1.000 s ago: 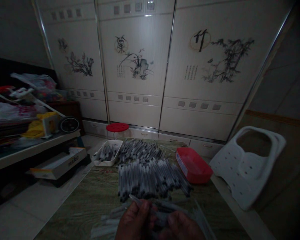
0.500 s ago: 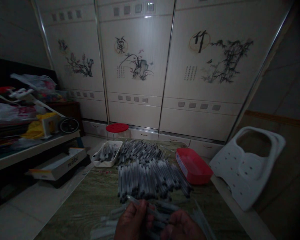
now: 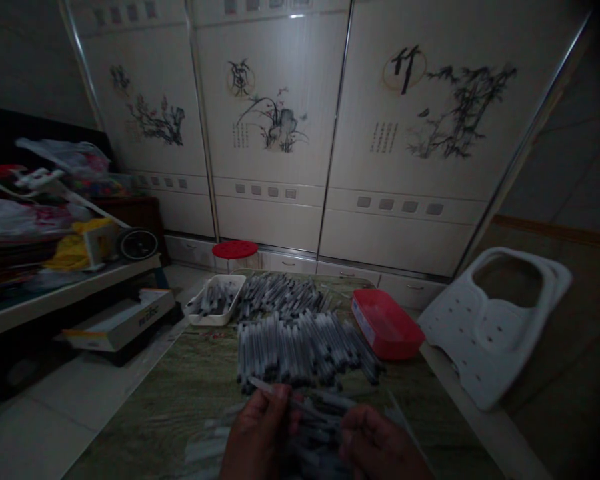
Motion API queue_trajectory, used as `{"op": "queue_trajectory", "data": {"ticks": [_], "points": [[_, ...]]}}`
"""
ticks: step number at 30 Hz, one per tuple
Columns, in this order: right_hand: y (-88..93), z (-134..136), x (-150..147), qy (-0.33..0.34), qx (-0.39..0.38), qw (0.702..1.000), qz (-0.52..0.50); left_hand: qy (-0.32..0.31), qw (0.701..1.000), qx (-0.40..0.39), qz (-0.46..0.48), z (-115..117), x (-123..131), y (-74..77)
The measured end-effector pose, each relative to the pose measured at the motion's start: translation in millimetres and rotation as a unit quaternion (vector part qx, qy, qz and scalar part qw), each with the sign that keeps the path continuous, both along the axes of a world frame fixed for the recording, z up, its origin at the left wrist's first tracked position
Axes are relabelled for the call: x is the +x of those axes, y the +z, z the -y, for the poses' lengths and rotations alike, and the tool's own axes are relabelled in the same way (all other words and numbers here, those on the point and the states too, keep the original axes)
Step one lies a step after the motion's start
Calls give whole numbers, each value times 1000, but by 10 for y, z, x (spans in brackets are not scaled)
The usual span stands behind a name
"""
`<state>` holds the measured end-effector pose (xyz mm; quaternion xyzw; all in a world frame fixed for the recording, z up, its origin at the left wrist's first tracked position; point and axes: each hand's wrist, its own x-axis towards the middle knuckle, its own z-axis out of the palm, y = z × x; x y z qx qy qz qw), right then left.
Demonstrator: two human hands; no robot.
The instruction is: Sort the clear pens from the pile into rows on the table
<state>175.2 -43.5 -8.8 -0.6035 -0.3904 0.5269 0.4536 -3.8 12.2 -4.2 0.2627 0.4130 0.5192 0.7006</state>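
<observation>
Leftward, a white tray [image 3: 215,300] holding pens sits at the far edge of the surface [image 3: 140,420]. Nearer, the left hand [image 3: 260,433] has a firm, closed grip, pinching 1 slim clear pen [image 3: 270,388] just short of a loose pile of pens [image 3: 300,350]. The right hand [image 3: 380,447], half-curled, lies against a bunch of pens [image 3: 315,433]; its grip cannot be told. Farther right sits a red box [image 3: 387,325].

My left hand [image 3: 260,433] curls closed, low in front of me, and my right hand [image 3: 380,443] sits just beside it, fingers [image 3: 363,423] bent inward.
</observation>
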Motion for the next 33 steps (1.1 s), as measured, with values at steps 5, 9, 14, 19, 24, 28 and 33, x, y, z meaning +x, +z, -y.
{"op": "queue_trajectory", "data": {"ticks": [5,9,14,19,24,28,33], "points": [[-116,15,257,10,75,981,180,64,997,-2,-53,-87,-220,139],[-236,21,327,19,125,954,271,118,980,48,-156,-151,-401,143],[-300,22,268,0,123,947,296,124,946,104,-279,-107,-394,181],[-232,40,271,-17,145,932,330,86,901,225,-360,-38,-268,145],[-102,49,289,-8,140,941,307,10,808,378,-452,-38,-228,-20],[-24,49,288,-13,126,948,291,-37,700,451,-552,-17,-163,-77],[-26,54,300,-29,123,956,266,-110,601,415,-675,25,-10,-95]]}}
